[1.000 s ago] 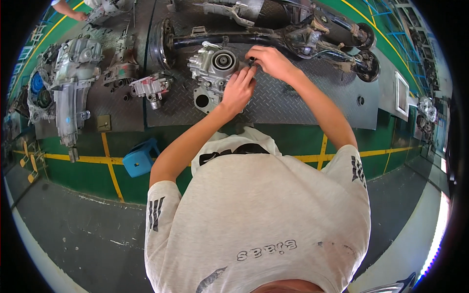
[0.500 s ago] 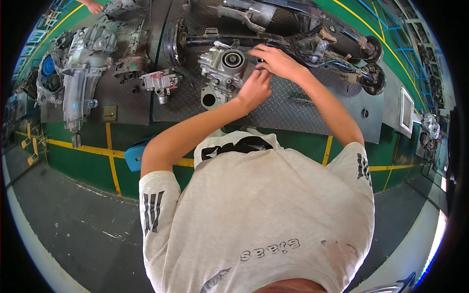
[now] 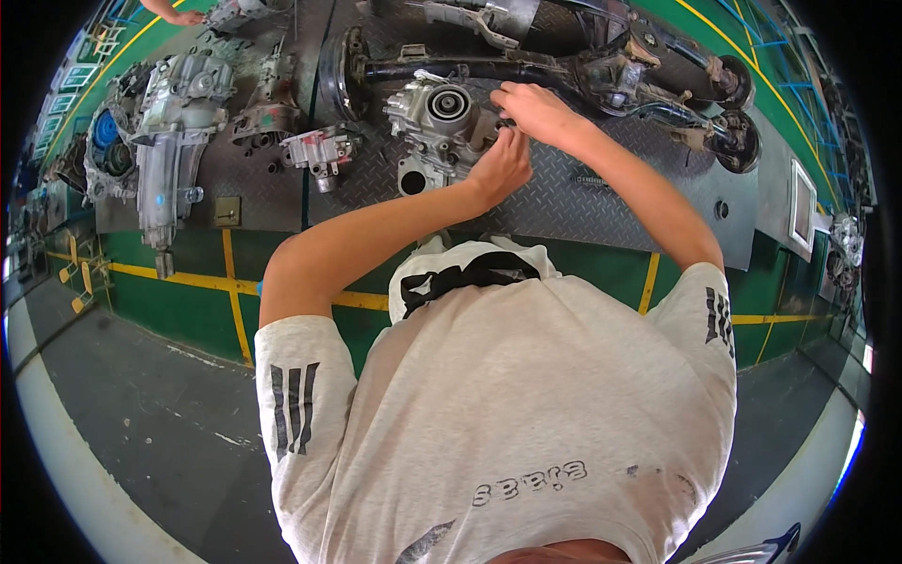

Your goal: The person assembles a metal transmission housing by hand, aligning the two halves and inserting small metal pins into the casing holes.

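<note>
A grey metal gearbox housing (image 3: 434, 122) rests on the bench in front of me, with a round bearing opening (image 3: 449, 104) facing up and a flange with a dark hole at its near side. My left hand (image 3: 505, 169) is at the housing's right side, fingers pinched together near a small dark part. From the right, my right hand (image 3: 537, 111) meets it, with its fingers curled down close to the left fingertips. Both hands are closed; what they grip is mostly covered by the fingers, and I cannot make out its kind.
Dark axle assemblies (image 3: 611, 80) lie behind and right of my hands. A smaller housing with red marks (image 3: 321, 150) and a long gearbox casing (image 3: 174, 141) sit to the left. Another person's hand (image 3: 188, 18) shows at the far left. A small ring (image 3: 722, 209) lies near the right edge.
My right hand's fingers, stretched out before, have curled in toward my left fingertips. My left hand stays beside the housing. The whole view has shifted slightly.
</note>
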`<action>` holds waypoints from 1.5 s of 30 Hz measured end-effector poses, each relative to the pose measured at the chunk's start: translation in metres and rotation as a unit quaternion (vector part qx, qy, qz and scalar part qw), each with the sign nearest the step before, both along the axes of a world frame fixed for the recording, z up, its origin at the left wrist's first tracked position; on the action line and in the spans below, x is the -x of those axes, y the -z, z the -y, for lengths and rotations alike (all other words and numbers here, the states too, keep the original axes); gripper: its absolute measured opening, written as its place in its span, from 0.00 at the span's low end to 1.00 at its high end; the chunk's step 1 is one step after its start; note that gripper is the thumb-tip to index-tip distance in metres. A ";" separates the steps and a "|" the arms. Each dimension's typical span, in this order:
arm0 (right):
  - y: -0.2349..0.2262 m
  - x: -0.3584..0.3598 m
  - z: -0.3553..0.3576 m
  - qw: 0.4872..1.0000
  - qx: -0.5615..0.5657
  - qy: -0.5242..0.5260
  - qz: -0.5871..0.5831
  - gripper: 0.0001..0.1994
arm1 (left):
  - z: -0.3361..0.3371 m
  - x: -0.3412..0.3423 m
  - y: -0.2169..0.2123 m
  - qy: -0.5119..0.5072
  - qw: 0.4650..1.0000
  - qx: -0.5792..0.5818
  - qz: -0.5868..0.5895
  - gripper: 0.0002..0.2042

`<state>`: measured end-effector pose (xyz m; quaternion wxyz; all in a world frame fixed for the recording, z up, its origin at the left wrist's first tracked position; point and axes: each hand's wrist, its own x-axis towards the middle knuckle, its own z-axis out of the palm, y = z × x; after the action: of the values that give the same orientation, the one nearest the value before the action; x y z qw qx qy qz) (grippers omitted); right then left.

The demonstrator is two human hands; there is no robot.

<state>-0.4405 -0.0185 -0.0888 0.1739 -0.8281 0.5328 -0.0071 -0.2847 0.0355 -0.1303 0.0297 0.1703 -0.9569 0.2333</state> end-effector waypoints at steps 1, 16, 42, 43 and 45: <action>-0.002 -0.006 0.000 0.999 0.009 0.022 -0.025 0.12 | 0.000 -0.001 0.003 -0.013 1.000 0.004 -0.006 0.12; 0.005 -0.011 -0.006 0.999 0.009 0.039 -0.022 0.13 | -0.021 -0.023 -0.014 0.007 0.963 -0.221 -0.157 0.10; 0.180 0.150 -0.093 0.869 -0.027 0.478 0.125 0.26 | -0.115 -0.137 0.093 -0.302 0.254 -0.780 -0.486 0.13; 0.230 0.137 -0.137 0.837 -0.133 0.511 0.144 0.37 | -0.128 -0.128 0.136 -0.257 0.337 -0.826 -0.372 0.15; 0.296 0.101 -0.209 0.751 -0.281 0.587 0.112 0.53 | -0.143 -0.091 0.172 -0.402 0.111 -0.873 -0.254 0.16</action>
<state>-0.5413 0.1904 -0.3848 0.4190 -0.2598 0.8685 -0.0505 -0.1942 0.1782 -0.3020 0.0040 0.4890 -0.2333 -0.8405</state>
